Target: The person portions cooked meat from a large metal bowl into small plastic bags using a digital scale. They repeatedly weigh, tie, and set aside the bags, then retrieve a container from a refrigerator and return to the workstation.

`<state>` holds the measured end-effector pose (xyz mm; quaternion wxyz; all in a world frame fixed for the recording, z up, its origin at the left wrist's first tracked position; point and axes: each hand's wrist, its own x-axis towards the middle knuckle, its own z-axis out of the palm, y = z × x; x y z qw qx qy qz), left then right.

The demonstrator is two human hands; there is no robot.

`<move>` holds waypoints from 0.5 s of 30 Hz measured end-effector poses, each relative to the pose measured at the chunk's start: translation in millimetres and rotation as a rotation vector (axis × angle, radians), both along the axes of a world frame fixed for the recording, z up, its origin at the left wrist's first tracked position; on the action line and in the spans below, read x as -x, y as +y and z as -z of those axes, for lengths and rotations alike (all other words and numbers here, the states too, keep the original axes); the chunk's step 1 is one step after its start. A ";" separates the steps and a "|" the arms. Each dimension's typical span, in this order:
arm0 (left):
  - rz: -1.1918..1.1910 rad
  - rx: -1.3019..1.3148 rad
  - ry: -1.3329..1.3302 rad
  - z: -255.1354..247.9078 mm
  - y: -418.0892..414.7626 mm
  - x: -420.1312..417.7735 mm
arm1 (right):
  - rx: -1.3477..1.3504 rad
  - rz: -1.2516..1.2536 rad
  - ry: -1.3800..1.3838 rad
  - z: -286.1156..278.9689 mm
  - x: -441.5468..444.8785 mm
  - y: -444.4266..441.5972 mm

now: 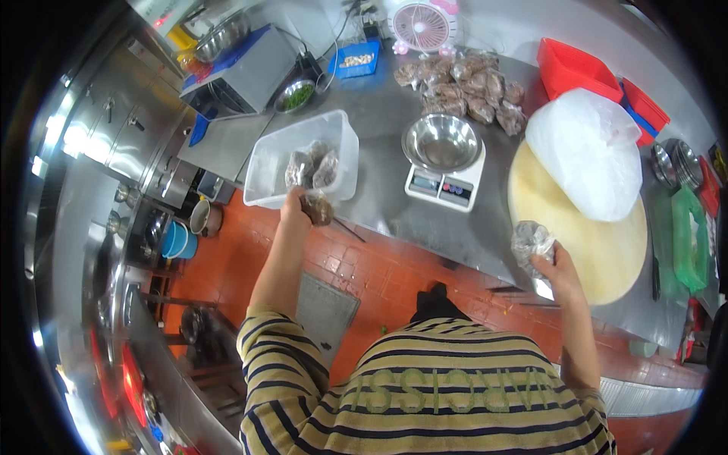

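My left hand (294,209) grips a clear plastic bag of brown food (317,209) at the near edge of a translucent plastic tub (348,142). Inside the tub lie several similar bags (325,169). Out to the right, my right hand (556,267) is closed on another filled plastic bag (530,244), near the left rim of a round cutting board (611,267). Between my hands, a steel bowl (442,142) rests on a white kitchen scale (471,196). Behind it is a pile of bagged brown food (475,82).
A large white plastic bag (591,153) covers part of the board. Red baskets (577,68) stand behind it. A pink fan (424,27), a blue tray (364,67), a bowl of chopped greens (296,98) and a microwave oven (244,71) line the counter's back and left.
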<state>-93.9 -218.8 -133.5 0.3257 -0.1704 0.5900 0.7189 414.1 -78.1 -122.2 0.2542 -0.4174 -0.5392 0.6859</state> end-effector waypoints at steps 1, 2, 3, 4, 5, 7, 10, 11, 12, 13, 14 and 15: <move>0.005 -0.031 0.009 -0.3 5.4 3.8 | 0.004 -0.017 0.005 -0.2 12.4 6.4; 0.009 -0.063 0.017 0.0 10.1 5.9 | 0.007 -0.037 0.010 -2.1 26.5 15.0; 0.011 -0.087 0.007 7.6 6.1 1.2 | 0.019 -0.056 -0.002 -3.6 35.6 17.1; 0.147 -0.210 0.013 4.8 6.1 -6.7 | 0.017 -0.023 0.080 -3.3 46.6 18.3; 0.349 -0.471 -0.152 16.9 -3.0 -12.1 | 0.030 0.008 0.071 -1.3 47.4 17.0; 0.308 -0.434 -0.321 5.0 0.2 -49.8 | 0.046 0.065 0.061 0.5 52.2 16.2; 0.514 -0.492 -0.296 -26.6 39.3 -108.5 | 0.067 0.115 0.154 -3.3 45.0 25.8; 0.536 -0.479 -0.255 -39.6 62.9 -113.2 | 0.073 0.165 0.162 -2.7 45.7 26.9; 0.721 -0.600 -0.327 -39.0 84.8 -105.7 | 0.080 0.213 0.160 -2.8 45.7 26.5; 0.910 -0.724 -0.403 -37.0 110.5 -97.4 | 0.085 0.267 0.156 -3.3 45.5 24.4; 0.767 -0.707 -0.233 -42.1 138.0 -107.4 | 0.117 0.339 0.150 -3.9 45.5 15.6; 0.614 -0.689 -0.059 -46.5 164.4 -124.1 | 0.122 0.355 0.163 -4.0 45.4 9.3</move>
